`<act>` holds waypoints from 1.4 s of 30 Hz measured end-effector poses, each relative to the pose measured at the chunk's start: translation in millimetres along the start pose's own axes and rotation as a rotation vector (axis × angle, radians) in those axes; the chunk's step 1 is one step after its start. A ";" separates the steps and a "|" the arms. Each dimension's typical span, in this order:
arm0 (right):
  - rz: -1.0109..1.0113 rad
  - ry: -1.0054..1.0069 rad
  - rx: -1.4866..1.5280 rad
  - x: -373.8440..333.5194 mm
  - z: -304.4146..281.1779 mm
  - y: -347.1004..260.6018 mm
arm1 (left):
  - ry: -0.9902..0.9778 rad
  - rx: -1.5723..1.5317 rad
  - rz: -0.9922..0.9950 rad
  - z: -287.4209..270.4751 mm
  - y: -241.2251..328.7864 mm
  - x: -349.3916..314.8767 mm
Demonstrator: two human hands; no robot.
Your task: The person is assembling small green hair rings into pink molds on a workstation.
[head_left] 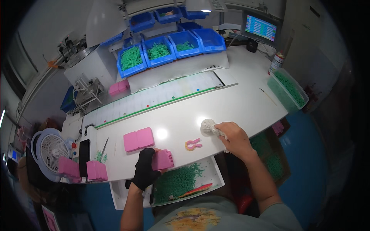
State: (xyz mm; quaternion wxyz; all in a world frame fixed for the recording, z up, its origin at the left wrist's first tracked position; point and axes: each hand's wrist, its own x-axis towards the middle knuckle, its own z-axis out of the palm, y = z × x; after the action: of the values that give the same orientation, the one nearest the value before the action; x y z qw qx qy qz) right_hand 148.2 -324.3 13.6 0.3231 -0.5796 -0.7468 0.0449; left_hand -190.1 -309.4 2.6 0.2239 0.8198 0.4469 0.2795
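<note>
My left hand (145, 166), in a black glove, is closed round a pink block (163, 159) with notches along its right side, held at the table's front edge. Bare-skinned, my right hand (235, 139) grips the gathered neck of a white cloth pouch (208, 127), whose round bulge is at the tabletop. Between the hands lies a small pink two-pronged clip-like piece (193, 144) with a yellowish curved end. Just beyond my left hand, two pink blocks (138, 139) sit side by side. The fingertips of my left hand are partly hidden by the block.
Below the table edge, an open drawer (216, 169) holds green pieces. More pink blocks (96, 171) stand at the left by a white fan (52, 151). Tweezers (105, 146) lie nearby. Blue bins (133, 70) line the back beyond a conveyor strip (154, 94); a clear tub (277, 92) stands right.
</note>
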 end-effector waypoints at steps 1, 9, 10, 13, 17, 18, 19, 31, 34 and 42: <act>-0.058 0.031 0.023 3.8 -0.3 -14.2 | 0.010 -0.140 -0.088 4.1 -11.3 -7.2; -0.191 0.194 0.293 3.4 45.1 -125.3 | 0.110 -0.081 -0.068 2.9 -26.3 -12.5; -0.246 -0.010 0.241 0.6 55.0 -122.7 | 0.081 0.072 -0.050 3.4 -27.4 -11.7; -0.281 -0.102 0.233 10.0 49.5 -126.8 | 0.175 -0.061 -0.041 9.1 -32.0 -14.1; -0.298 -0.120 0.240 2.9 56.0 -124.3 | 0.189 -0.159 -0.069 5.7 -30.1 -13.3; -0.336 -0.280 0.198 1.7 59.7 -122.1 | 0.191 -0.228 -0.074 3.4 -29.6 -12.5; -0.317 -0.291 0.231 1.3 58.5 -120.3 | 0.192 -0.297 -0.079 0.9 -29.0 -11.4; -0.431 0.006 0.302 17.4 29.1 -132.7 | -0.143 -1.733 -0.307 9.2 -17.7 -15.7; -0.424 -0.188 0.161 22.2 23.6 -120.7 | -0.027 -1.538 -0.538 14.6 -19.6 -20.4; 0.032 0.030 -0.176 20.7 -0.3 -24.9 | 0.127 -0.609 -0.175 6.4 -4.2 -12.4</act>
State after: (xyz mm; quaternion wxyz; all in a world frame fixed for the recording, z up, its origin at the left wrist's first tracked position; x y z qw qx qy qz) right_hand 125.1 -314.0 33.7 0.2813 -0.6182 -0.7335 -0.0242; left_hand -193.9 -318.7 -8.0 0.4536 0.6544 0.4247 0.4308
